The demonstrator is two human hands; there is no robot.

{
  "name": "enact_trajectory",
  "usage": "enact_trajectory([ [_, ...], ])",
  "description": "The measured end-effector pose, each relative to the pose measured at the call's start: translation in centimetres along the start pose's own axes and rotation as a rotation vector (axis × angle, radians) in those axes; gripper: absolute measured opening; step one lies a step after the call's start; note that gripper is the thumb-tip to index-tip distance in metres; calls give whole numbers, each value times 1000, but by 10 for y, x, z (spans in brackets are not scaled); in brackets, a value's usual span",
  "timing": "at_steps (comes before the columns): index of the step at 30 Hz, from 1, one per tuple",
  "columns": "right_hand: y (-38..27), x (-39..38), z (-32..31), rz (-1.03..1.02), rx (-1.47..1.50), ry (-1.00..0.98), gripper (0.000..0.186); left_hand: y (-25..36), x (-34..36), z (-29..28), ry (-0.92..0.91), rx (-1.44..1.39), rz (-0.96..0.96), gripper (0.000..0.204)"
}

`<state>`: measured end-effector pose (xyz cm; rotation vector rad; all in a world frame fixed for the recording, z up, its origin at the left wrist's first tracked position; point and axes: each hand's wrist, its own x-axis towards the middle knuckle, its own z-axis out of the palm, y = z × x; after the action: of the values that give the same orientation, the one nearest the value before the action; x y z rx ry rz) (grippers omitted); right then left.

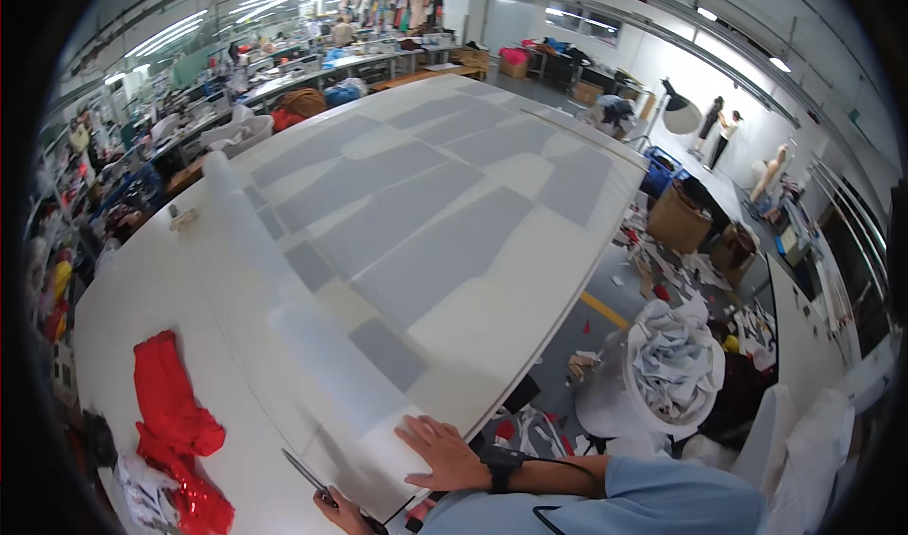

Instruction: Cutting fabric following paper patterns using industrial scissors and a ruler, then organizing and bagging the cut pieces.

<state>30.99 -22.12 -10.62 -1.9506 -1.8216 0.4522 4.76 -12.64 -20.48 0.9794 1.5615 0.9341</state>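
Note:
My left hand (342,513) is closed on the handles of a pair of scissors (307,471), blades pointing up and left over the white table (189,294). Fingers spread, my right hand (443,455) lies flat at the near end of a long whitish translucent roll (317,341). This roll runs diagonally across the table. Beyond it, several flat grey pieces (430,251) of angular and curved outline lie close together, seemingly under a thin pale sheet (482,298). A black band circles my right wrist.
Red fabric (175,398) lies on the table's left side, near a small object (183,218). To the right stands a white bin (605,393) full of pale scraps. Offcuts and cardboard boxes (678,215) crowd the floor. Loaded worktables (369,62) line the back.

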Motion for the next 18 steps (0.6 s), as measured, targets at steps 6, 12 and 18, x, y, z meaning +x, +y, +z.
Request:
enact_trajectory([
  [6, 0, 6, 15, -53, 183, -88, 100, 65, -34, 21, -82, 90, 220, 49],
  [12, 35, 6, 7, -339, 432, -148, 83, 137, -65, 54, -94, 385, 468, 49],
  [18, 90, -23, -51, -107, 1017, -211, 61, 151, -114, 177, -585, -235, 209, 24],
])
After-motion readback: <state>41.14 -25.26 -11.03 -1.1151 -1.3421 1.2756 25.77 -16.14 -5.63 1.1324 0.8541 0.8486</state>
